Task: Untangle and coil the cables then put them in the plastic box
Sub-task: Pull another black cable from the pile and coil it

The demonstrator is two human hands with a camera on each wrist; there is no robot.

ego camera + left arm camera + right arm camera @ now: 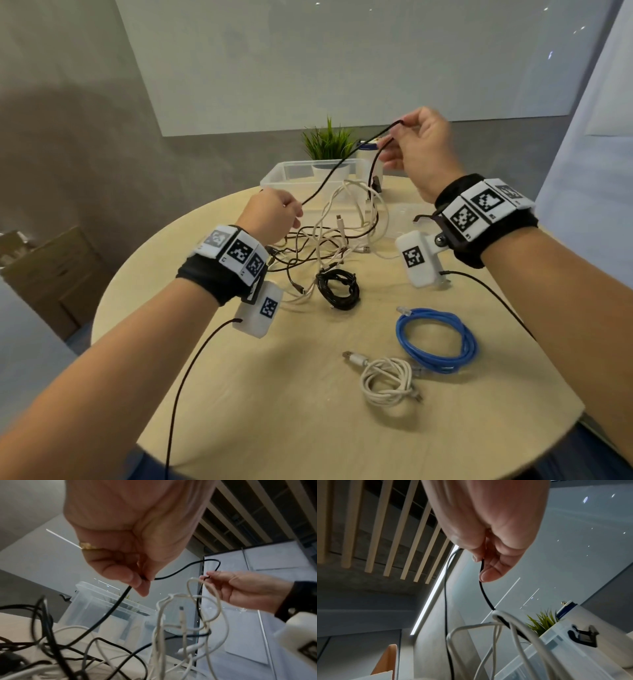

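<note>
Hands are both pinching one black cable (337, 167) above the table (281, 394). The left hand (274, 214) is holding it between thumb and fingertips, low and near the tangle (329, 240); the left wrist view shows the cable (109, 612) running down from the left hand (130, 534) into the mess. The right hand (419, 147) is raised higher, gripping the cable at a bend, so that a stretch is hanging slack between the two hands; the right wrist view shows the right hand (489, 524) with the cable (485, 596) dropping from its fingertips into white loops (508, 627). The tangle of black and white cables is lying on the table just in front of the clear box (294, 173), part of it being lifted toward the right hand. Three coils are sitting nearer the person, apart from the tangle: a black coil (337, 287), a blue coil (436, 339) and, touching it, a white coil (387, 378). A plant (327, 144) is standing behind the box
</note>
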